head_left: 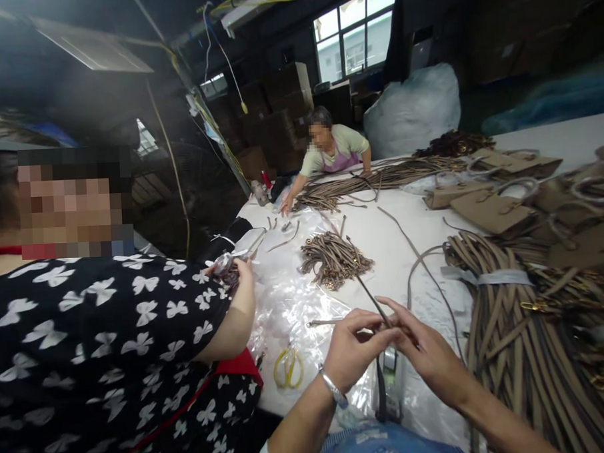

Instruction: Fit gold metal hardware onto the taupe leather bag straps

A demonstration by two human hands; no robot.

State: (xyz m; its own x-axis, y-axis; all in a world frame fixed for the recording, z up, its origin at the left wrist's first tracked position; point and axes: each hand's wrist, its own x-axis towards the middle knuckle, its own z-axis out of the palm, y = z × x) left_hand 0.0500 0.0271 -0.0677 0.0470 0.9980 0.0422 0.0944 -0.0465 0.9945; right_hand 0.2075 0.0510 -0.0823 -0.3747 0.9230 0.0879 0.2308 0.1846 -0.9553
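Just above the table's near edge, my left hand [351, 348] and my right hand [426, 351] meet on a narrow dark strap [370, 295]. The fingers of both are closed on it, and one length runs up and away while another hangs down toward my lap. My left wrist wears a silver bracelet. Another thin strap [320, 323] with a metal end lies beside my left hand. Beyond my hands is a pile of short brown straps [333, 260] with gold-coloured fittings. To the right of my right hand lies a large bundle of long brown straps [502, 338], tied with a pale band.
Yellow-handled scissors [288, 370] lie on clear plastic sheeting [285, 291] to the left. A co-worker in a butterfly-print top [150, 313] works close on my left. Another person [334, 148] reaches across the far side. Brown handbags [496, 208] sit at the right.
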